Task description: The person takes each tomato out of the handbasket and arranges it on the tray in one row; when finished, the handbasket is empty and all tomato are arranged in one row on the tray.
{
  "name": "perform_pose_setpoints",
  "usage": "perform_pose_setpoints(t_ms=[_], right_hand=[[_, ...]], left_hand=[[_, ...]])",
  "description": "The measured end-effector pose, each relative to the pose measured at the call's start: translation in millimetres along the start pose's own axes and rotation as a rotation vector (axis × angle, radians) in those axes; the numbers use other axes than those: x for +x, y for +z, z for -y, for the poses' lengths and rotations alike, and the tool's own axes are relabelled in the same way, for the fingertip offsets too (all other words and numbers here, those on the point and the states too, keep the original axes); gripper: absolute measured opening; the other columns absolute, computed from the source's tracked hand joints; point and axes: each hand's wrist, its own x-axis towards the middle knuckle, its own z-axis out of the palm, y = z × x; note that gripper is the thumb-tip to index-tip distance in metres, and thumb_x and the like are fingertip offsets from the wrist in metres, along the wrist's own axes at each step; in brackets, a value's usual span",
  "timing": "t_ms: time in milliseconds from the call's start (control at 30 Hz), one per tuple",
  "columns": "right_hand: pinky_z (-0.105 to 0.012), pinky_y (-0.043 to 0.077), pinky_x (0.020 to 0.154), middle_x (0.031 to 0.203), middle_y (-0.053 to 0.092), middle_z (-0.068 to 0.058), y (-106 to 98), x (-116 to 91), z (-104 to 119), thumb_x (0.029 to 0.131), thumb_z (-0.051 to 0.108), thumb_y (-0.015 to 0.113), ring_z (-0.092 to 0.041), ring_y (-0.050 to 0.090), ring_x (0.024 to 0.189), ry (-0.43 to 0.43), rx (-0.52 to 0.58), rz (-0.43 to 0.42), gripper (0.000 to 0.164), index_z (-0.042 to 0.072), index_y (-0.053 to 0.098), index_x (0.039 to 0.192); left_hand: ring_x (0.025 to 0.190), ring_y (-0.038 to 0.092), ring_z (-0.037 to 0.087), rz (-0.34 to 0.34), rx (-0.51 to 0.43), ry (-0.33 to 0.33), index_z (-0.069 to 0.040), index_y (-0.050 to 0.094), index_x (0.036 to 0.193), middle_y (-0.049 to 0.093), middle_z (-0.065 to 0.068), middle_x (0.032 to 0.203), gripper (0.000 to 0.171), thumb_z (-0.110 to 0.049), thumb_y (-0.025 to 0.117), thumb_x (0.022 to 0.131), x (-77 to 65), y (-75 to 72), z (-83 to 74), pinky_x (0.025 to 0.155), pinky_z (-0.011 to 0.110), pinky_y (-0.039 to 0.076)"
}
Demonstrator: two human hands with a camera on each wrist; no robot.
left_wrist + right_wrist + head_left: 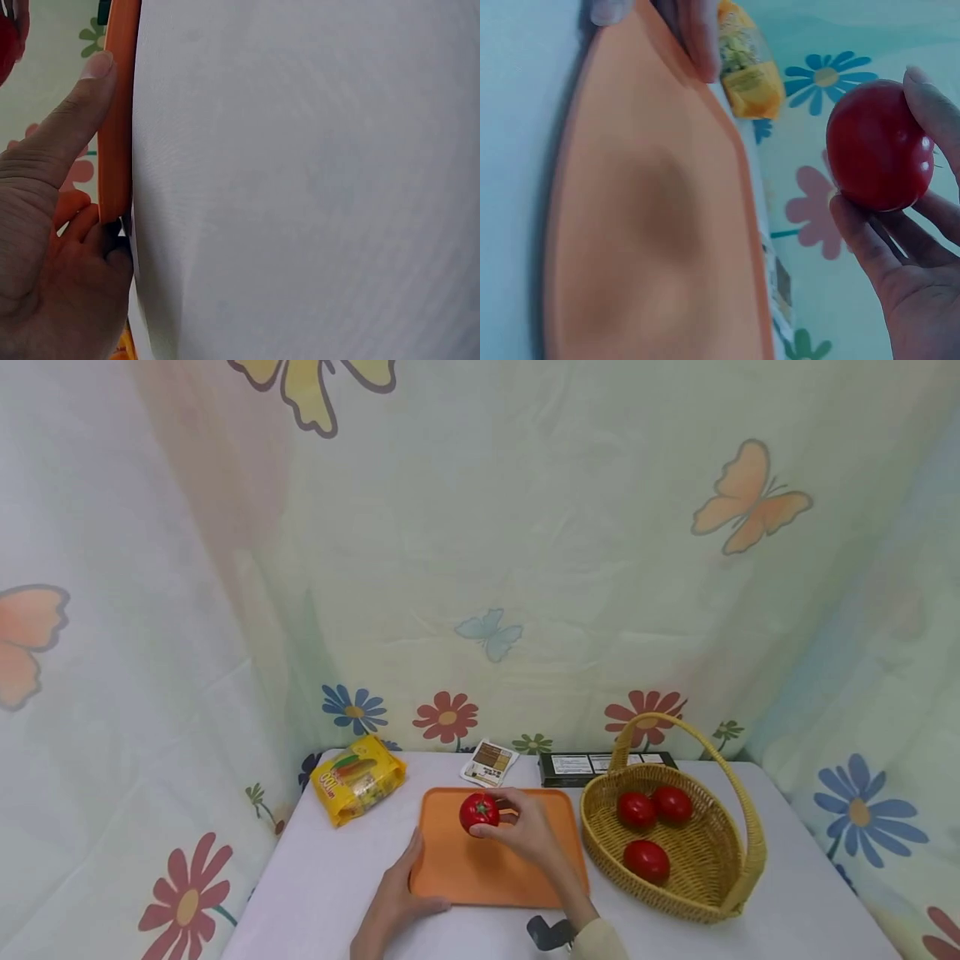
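Above the orange tray point(487, 877), a red tomato point(476, 812) with a green top is pinched between the thumb and fingers of my right hand point(531, 833). In the right wrist view the tomato point(877, 146) is held up off the tray, its glossy underside showing. My left hand point(397, 893) holds the tray's near left corner, thumb along the front edge and fingers along the left side. The left wrist view shows that thumb point(82, 109) against the tray's rim point(118, 135).
Right of the tray stands a yellow wicker basket point(697, 881) with a tall handle and several red fruits. A yellow food packet point(358, 779) lies at the back left, a small white packet point(489, 763) and a black box point(573, 767) behind the tray. A dark object point(550, 933) shows by the right wrist.
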Motion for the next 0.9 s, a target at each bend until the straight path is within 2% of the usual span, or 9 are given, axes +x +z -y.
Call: perform_pose_setpoints(t_ms=[233,367,567,700,900], right_hand=[[-0.044,0.067,0.096,0.133,0.071,-0.016,27.6,3.2,-14.4,0.088,0.028,0.093,-0.038,0.068,0.12,-0.032,-0.063,-0.017,0.06,0.003,0.069,0.137],[-0.044,0.067,0.095,0.131,0.071,-0.017,44.9,5.5,-24.6,0.087,0.031,0.093,-0.036,0.068,0.118,-0.012,-0.093,-0.021,0.064,0.0,0.068,0.138],[-0.038,0.066,0.096,0.131,0.068,-0.014,71.5,2.9,-37.1,0.088,0.03,0.093,-0.031,0.066,0.117,0.016,-0.061,-0.015,0.064,0.0,0.067,0.138],[-0.038,0.067,0.093,0.128,0.069,-0.013,80.5,0.7,-42.0,0.086,0.028,0.094,-0.028,0.067,0.112,0.01,-0.061,-0.042,0.06,0.002,0.07,0.134],[-0.038,0.067,0.096,0.129,0.07,-0.011,83.5,0.3,-45.5,0.087,0.029,0.094,-0.026,0.067,0.114,0.026,-0.073,-0.054,0.061,0.003,0.069,0.136]], left_hand=[[0.161,0.027,0.046,-0.001,0.002,0.018,-0.011,0.025,0.172,0.027,0.014,0.177,0.134,-0.049,0.101,0.068,-1.0,-3.1,0.0,0.127,0.069,0.029],[0.161,0.027,0.047,0.003,-0.006,-0.007,-0.013,0.026,0.172,0.029,0.015,0.176,0.132,-0.049,0.1,0.069,0.2,-2.6,0.4,0.126,0.071,0.03],[0.159,0.03,0.049,-0.016,0.004,-0.044,-0.013,0.027,0.172,0.033,0.017,0.175,0.133,-0.048,0.101,0.068,-0.1,-2.7,4.3,0.123,0.073,0.033],[0.158,0.031,0.051,-0.013,0.005,-0.043,-0.012,0.026,0.172,0.033,0.019,0.174,0.134,-0.048,0.101,0.067,0.7,-1.3,5.3,0.122,0.074,0.034],[0.157,0.031,0.051,-0.007,0.005,-0.025,-0.011,0.024,0.172,0.033,0.02,0.174,0.135,-0.047,0.102,0.068,0.5,0.6,2.0,0.122,0.074,0.034]])
